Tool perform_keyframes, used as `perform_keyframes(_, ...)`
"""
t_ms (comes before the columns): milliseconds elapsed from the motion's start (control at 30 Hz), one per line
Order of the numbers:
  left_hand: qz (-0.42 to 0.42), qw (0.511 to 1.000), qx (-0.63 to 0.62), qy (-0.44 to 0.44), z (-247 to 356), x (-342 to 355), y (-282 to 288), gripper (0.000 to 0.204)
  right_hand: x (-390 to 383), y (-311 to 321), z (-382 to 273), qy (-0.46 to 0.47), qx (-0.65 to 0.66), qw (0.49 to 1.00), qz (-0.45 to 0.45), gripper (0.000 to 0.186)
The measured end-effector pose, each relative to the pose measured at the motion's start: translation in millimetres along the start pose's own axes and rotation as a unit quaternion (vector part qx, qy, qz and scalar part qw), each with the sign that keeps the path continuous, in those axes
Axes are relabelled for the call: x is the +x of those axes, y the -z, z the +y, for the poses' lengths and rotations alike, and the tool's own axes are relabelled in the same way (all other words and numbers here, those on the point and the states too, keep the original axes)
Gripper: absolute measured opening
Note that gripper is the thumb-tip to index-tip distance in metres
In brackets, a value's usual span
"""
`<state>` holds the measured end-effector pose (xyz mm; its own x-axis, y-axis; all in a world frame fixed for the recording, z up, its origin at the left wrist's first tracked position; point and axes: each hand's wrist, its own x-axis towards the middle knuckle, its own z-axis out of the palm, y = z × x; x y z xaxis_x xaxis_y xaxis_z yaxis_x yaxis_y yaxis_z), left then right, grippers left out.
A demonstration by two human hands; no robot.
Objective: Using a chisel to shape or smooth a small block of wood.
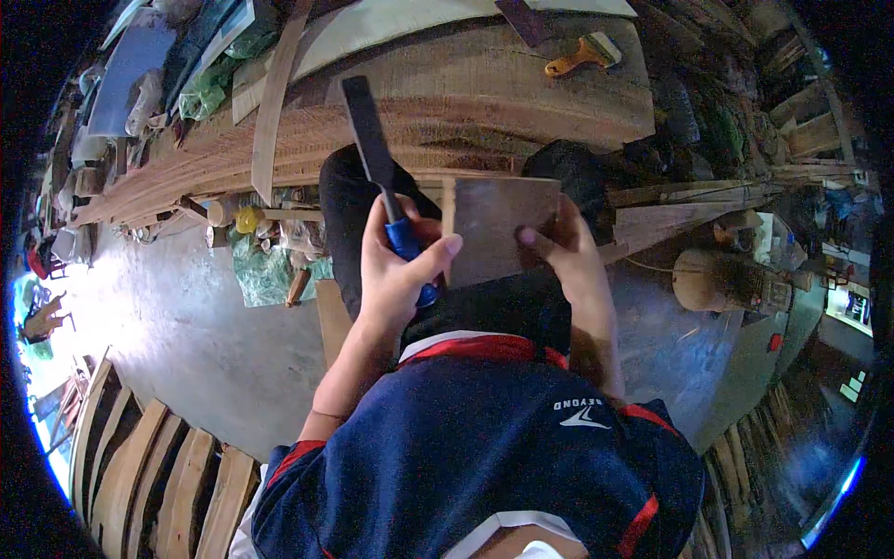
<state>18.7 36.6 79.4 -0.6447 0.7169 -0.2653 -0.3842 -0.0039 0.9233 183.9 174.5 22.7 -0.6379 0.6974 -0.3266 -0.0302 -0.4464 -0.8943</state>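
Note:
My left hand (396, 261) is wrapped round the blue handle of a chisel (365, 126), its broad dark blade pointing up and away from me, and its thumb lies at the left edge of a square wooden block (489, 224). The block is dark brown on the face toward me, with a paler left edge. My right hand (568, 256) grips the block by its right side, thumb on that face and fingers partly hidden behind it. The block is held over my dark-trousered legs, just right of the chisel handle.
A long wooden plank (438, 93) lies ahead, bearing a paintbrush (577, 58). Green plastic (275, 270), offcuts and clutter are at the left. A round wooden piece (698, 279) stands at the right. Boards (158, 475) lean at lower left, beside the grey concrete floor (205, 326).

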Motion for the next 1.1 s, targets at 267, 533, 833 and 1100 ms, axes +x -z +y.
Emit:
perform_keyframes(267,-0.073,0.992,-0.048,0.086,7,-5,-10,0.052,4,5,20,-0.078,0.171,0.978,-0.095,0.057)
perform_keyframes(533,-0.113,0.989,-0.024,0.094,5,-12,-18,0.051,-5,-5,6,-0.091,0.175,0.965,-0.173,0.071)
perform_keyframes(833,-0.076,0.995,-0.012,0.057,9,-5,-9,0.045,-7,-1,20,-0.178,0.159,0.957,-0.164,0.065)
perform_keyframes(1100,-0.022,1.0,0.002,0.016,-4,2,-5,0.042,-11,-5,28,-0.215,0.206,0.944,-0.139,0.053)
